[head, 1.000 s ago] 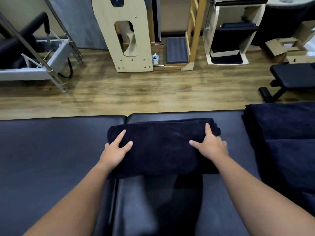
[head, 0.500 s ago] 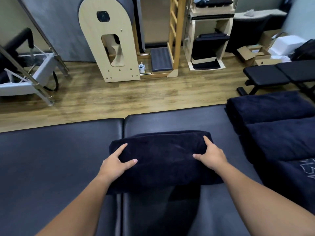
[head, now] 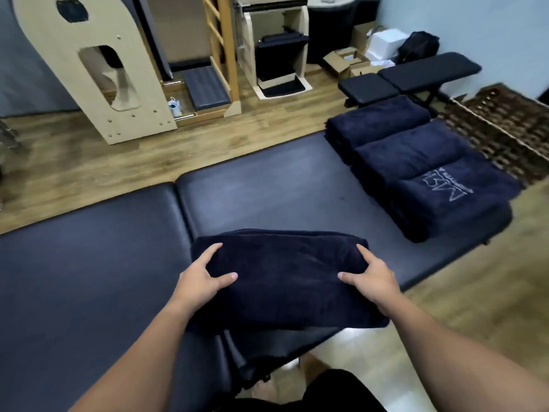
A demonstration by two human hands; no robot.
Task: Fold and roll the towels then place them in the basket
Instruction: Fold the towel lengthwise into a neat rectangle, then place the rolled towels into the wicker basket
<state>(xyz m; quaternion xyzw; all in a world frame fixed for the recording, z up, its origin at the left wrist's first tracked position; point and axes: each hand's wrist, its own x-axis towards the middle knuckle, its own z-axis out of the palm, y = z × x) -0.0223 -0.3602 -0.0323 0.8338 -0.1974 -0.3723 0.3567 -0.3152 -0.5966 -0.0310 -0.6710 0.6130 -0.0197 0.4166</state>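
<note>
Two hands — left hand (head: 199,278), right hand (head: 372,278) — grip the rolled towel (head: 285,275).

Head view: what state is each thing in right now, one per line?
Rolled towel: mostly rolled, tail hanging off the near table edge.
Left hand: gripping the roll's left end.
Right hand: gripping its right end.
Folded towels: stacked at the table's right end.
Wicker basket: beyond the stack, contents unseen.

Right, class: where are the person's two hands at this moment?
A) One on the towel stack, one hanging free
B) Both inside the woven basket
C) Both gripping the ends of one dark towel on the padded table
C: the left hand and the right hand each grip an end of the dark towel lying on the padded table.
</note>
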